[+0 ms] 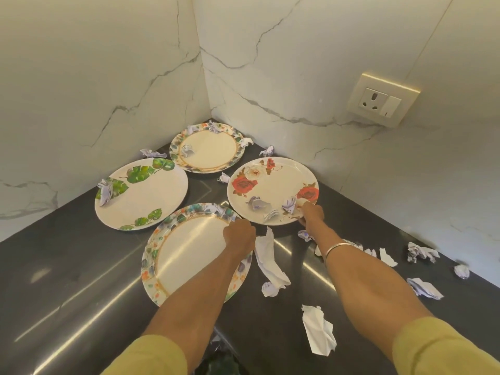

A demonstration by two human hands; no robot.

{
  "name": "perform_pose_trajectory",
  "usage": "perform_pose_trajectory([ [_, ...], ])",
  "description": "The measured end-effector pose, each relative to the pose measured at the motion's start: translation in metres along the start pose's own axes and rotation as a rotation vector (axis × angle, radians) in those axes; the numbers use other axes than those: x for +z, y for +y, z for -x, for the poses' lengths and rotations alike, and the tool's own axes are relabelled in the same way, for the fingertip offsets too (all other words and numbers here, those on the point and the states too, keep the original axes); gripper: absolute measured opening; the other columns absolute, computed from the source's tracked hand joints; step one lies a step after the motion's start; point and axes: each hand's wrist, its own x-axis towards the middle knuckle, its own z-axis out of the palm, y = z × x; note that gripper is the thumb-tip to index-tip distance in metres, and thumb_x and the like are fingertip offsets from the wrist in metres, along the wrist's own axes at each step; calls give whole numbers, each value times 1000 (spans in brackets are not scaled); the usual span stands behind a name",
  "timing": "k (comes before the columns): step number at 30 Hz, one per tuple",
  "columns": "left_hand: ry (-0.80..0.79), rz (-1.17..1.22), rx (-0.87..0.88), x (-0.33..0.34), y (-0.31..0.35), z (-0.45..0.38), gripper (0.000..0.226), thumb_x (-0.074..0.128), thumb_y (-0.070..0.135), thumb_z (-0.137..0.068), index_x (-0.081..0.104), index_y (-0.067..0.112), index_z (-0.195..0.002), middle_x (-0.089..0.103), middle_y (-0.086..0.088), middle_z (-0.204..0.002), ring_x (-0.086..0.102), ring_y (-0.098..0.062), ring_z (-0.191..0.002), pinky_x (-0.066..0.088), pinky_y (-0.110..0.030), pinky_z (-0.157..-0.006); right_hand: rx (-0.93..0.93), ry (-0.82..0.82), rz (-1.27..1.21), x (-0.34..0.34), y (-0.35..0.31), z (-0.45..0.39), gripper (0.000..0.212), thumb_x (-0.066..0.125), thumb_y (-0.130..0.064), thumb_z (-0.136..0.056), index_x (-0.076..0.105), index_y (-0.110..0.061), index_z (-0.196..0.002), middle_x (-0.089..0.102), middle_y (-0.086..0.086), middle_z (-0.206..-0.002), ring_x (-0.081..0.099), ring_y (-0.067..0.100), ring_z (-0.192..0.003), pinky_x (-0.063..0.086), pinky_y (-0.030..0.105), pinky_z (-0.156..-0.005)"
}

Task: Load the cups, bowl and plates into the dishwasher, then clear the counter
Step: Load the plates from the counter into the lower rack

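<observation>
Several plates lie on the dark counter [81, 280] in a corner. Nearest is a flower-rimmed plate [186, 255]; my left hand [239, 235] is closed on its far right rim. To the right sits a rose plate [270, 185] holding crumpled paper bits [259, 204]. My right hand [311, 212] pinches its near right rim. A green-leaf plate [146, 196] lies at the left with one paper ball on it. A second flower-rimmed plate [208, 150] rests in the corner with paper scraps on it. No cups or bowl are in view.
Torn and crumpled paper pieces [270, 261] are scattered over the counter, mostly right of the plates, with one large scrap [319, 331] near me. White marble walls [81, 90] close the corner. A wall socket [382, 102] sits at the right.
</observation>
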Motion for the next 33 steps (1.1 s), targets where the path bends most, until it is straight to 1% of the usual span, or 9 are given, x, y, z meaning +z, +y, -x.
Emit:
perform_pose_trajectory([
  [3,31,20,-18,-19,-2,1,21,54,24,-97,67,13,-110,67,-4,-105,66,-24,-96,45,-29,-72,6,-1,62,1,-6,-7,34,55,-28,-95,62,-3,-118,65,15,-111,65,29,-100,55,37,-92],
  [5,62,45,-39,-35,-5,1,22,53,23,-97,67,13,-111,67,-4,-108,65,-24,-99,44,-29,-72,0,21,45,0,-8,-1,41,59,-32,-93,60,-3,-122,65,15,-114,65,30,-101,56,38,-90],
  [9,108,67,-81,-69,-12,6,23,59,21,-94,66,13,-114,66,-4,-111,63,-24,-106,44,-27,-71,-67,-16,-95,-3,-16,40,26,62,-20,-94,56,-9,-117,65,13,-110,67,29,-96,60,39,-80],
  [13,162,128,-94,-97,-17,17,27,62,16,-91,65,10,-118,66,-7,-114,63,-25,-108,53,-32,-85,-149,104,-62,-4,-28,59,53,70,-26,-89,49,-8,-135,60,14,-126,62,32,-108,57,40,-86],
  [16,215,203,-95,-117,-20,24,28,61,13,-91,64,8,-118,66,-8,-116,63,-26,-110,53,-33,-89,-309,202,-18,-6,-30,74,38,61,-17,-96,51,-10,-132,63,13,-123,64,32,-105,59,42,-84],
  [19,252,229,-77,-133,-21,34,26,60,13,-92,65,6,-116,66,-9,-114,64,-26,-108,51,-31,-85,-440,251,22,-11,-30,93,27,54,-12,-99,55,-10,-126,65,14,-120,66,32,-101,60,42,-79],
  [24,347,236,-92,-150,-18,46,28,57,12,-95,61,6,-122,64,-10,-121,62,-26,-113,50,-30,-89,-582,306,111,-23,-28,131,31,51,-7,-99,49,-6,-130,61,18,-125,62,38,-109,55,49,-86],
  [29,462,200,-46,-163,-22,62,30,53,9,-96,57,4,-126,61,-12,-126,60,-27,-117,50,-33,-93,-706,346,159,-32,-22,168,31,48,-12,-102,48,-3,-131,60,18,-127,61,38,-111,52,48,-90],
  [33,602,166,-17,-169,-44,69,26,43,11,-101,49,3,-125,64,-11,-116,67,-26,-103,53,-32,-80,-773,415,94,-38,-20,191,32,48,-18,-103,50,-4,-131,62,18,-126,63,37,-110,52,49,-91],
])
